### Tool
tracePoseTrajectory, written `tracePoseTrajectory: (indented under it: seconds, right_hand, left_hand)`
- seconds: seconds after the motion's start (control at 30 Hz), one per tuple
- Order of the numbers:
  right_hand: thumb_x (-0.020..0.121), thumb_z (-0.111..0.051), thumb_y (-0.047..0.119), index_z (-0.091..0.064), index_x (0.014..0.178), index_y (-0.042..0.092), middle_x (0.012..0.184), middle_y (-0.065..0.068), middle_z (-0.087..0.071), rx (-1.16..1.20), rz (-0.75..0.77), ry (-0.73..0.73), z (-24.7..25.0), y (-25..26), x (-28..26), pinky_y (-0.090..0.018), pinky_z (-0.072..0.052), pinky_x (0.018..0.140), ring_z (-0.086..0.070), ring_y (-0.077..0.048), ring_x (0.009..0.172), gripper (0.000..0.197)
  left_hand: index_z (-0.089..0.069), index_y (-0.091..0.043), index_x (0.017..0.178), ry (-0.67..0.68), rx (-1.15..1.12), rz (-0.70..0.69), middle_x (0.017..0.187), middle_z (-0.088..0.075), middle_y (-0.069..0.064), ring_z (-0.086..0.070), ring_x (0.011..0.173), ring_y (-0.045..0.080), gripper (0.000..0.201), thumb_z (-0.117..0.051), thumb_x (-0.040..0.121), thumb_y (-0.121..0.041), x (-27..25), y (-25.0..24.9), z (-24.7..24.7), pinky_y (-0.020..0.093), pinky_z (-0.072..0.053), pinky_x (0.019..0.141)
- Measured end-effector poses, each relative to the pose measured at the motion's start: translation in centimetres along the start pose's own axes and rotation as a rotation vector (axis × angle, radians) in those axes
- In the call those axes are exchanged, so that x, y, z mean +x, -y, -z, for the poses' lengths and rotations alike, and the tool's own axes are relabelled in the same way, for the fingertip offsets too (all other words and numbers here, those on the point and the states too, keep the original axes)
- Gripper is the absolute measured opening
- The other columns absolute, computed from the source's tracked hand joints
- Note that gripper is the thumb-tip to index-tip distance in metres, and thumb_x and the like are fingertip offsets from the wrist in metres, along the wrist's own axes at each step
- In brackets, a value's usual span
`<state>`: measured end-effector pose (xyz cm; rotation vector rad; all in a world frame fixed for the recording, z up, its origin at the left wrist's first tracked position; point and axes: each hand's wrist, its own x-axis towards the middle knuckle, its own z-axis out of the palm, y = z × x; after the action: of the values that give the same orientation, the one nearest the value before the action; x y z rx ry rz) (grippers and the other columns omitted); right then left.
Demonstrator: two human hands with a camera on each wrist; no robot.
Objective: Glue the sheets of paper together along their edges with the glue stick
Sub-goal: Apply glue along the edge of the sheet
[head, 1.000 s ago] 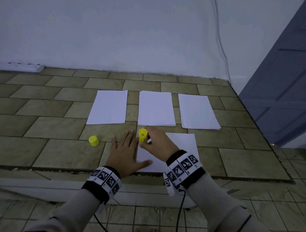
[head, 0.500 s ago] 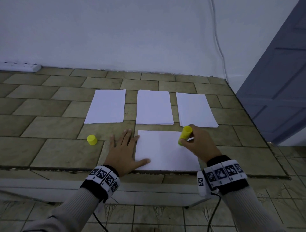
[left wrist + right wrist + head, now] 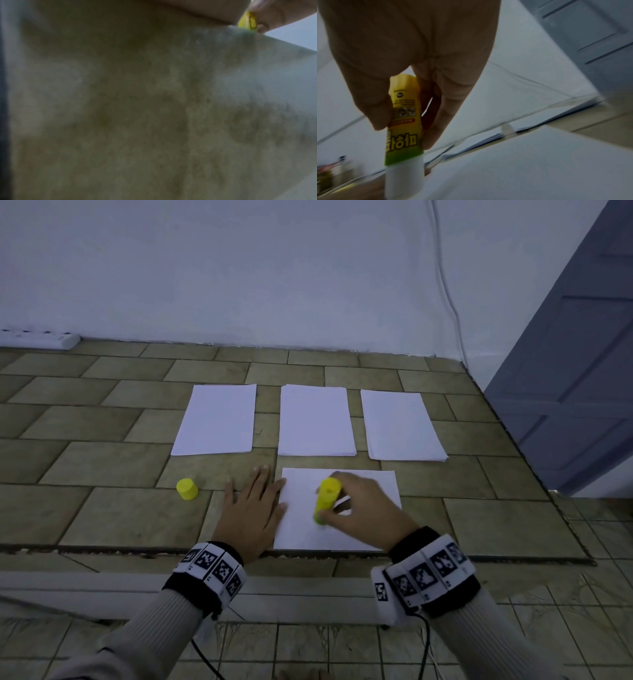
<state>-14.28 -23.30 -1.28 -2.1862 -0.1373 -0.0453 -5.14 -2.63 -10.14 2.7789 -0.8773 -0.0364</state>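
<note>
Glue stick (image 3: pixel 327 500) in my right hand (image 3: pixel 368 505) (fingers pinching its barrel), tip down on the near sheet (image 3: pixel 373 484); my left hand (image 3: pixel 251 513) lies flat, fingers spread, at that sheet's left edge.

Bare tiles (image 3: pixel 102 508) L of yellow cap (image 3: pixel 187 488); three paper stacks (image 3: pixel 317 421) across the far side.

Yellow-green plastic glue stick (image 3: pixel 404 121): large Korean characters seen inverted near frame's lower left, not decipherable; fine print blurred.
</note>
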Motion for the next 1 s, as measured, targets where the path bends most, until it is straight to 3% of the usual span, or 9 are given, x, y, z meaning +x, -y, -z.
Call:
tracePoseTrajectory:
  seconds: [0.1, 0.27, 0.33, 0.43, 0.5, 0.67, 0.83, 1.0]
  right_hand:
    - [0.081, -0.073, 0.016, -0.058, 0.087, 0.012, 0.096, -0.005, -0.063, -0.024, 0.066, 0.122, -2.5, 1.2, 0.8, -0.037, -0.056, 0.077, -0.062, -0.017, 0.086, 0.016]
    - [0.083, -0.072, 0.021, -0.059, 0.104, 0.007, 0.103, -0.011, -0.061, -0.118, 0.11, 0.166, -4.3, 1.7, 1.4, -0.041, -0.054, 0.082, -0.059, -0.022, 0.09, 0.028]
    - [0.084, -0.071, 0.02, -0.059, 0.104, 0.007, 0.102, -0.011, -0.061, -0.109, 0.111, 0.163, -4.1, 1.6, 1.3, -0.041, -0.054, 0.081, -0.059, -0.022, 0.089, 0.028]
    - [0.082, -0.071, 0.018, -0.06, 0.097, 0.007, 0.097, -0.008, -0.062, -0.081, 0.109, 0.15, -3.3, 1.1, 0.8, -0.039, -0.055, 0.078, -0.06, -0.019, 0.086, 0.022]
    - [0.08, -0.072, 0.018, -0.062, 0.095, 0.008, 0.096, -0.006, -0.064, -0.055, 0.067, 0.14, -2.2, 0.3, 0.3, -0.037, -0.056, 0.077, -0.062, -0.017, 0.086, 0.021]
    - [0.075, -0.073, 0.015, -0.066, 0.082, 0.011, 0.091, 0.002, -0.067, -0.024, 0.046, 0.047, 1.6, -2.4, -1.9, -0.034, -0.056, 0.073, -0.065, -0.012, 0.081, 0.01]
    - [0.072, -0.073, 0.003, -0.064, 0.074, 0.013, 0.084, 0.005, -0.067, -0.063, -0.014, -0.035, 4.8, -4.0, -4.1, -0.026, -0.056, 0.067, -0.065, -0.013, 0.072, 0.014]
    - [0.066, -0.07, 0.008, -0.061, 0.073, 0.024, 0.073, 0.003, -0.066, -0.109, -0.156, -0.103, 6.6, -5.0, -5.3, -0.039, -0.054, 0.066, -0.062, -0.016, 0.068, 0.019]
  left_hand:
    - [-0.032, -0.023, 0.151, -0.004, -0.001, -0.016, 0.162, -0.015, 0.006, -0.007, 0.15, 0.021, 0.086, 0.01, 0.09, -0.065, -0.1, 0.2, 0.0, 0.06, -0.003, 0.116]
    - [-0.04, -0.019, 0.148, 0.007, 0.005, -0.049, 0.159, -0.025, 0.011, -0.017, 0.148, 0.027, 0.066, -0.017, 0.094, -0.051, -0.1, 0.6, -0.3, 0.065, -0.012, 0.113]
    - [-0.038, -0.02, 0.149, 0.008, 0.018, -0.049, 0.16, -0.022, 0.01, -0.013, 0.149, 0.026, 0.07, -0.009, 0.095, -0.054, -0.1, 0.5, -0.2, 0.064, -0.01, 0.114]
    - [-0.033, -0.021, 0.151, 0.016, 0.038, -0.035, 0.162, -0.017, 0.008, -0.008, 0.15, 0.024, 0.096, 0.021, 0.085, -0.066, -0.1, 0.2, 0.2, 0.061, -0.004, 0.115]
    - [-0.028, -0.023, 0.152, 0.042, 0.063, -0.008, 0.163, -0.011, 0.006, -0.003, 0.151, 0.022, 0.1, 0.026, 0.08, -0.068, 0.0, -0.1, 0.5, 0.058, 0.0, 0.117]
    - [-0.024, -0.025, 0.153, 0.058, 0.071, 0.012, 0.163, -0.008, 0.005, 0.0, 0.151, 0.02, 0.081, 0.007, 0.086, -0.057, 0.0, -0.2, 0.4, 0.056, 0.002, 0.118]
    - [-0.043, -0.019, 0.146, 0.013, 0.064, -0.004, 0.157, -0.029, 0.011, -0.023, 0.147, 0.027, 0.066, -0.012, 0.096, -0.051, 0.0, 0.1, -0.2, 0.064, -0.016, 0.113]
    - [-0.035, -0.021, 0.15, 0.009, 0.043, -0.003, 0.161, -0.02, 0.008, -0.013, 0.15, 0.024, 0.071, -0.005, 0.094, -0.053, -0.1, 0.1, -0.1, 0.06, -0.008, 0.116]
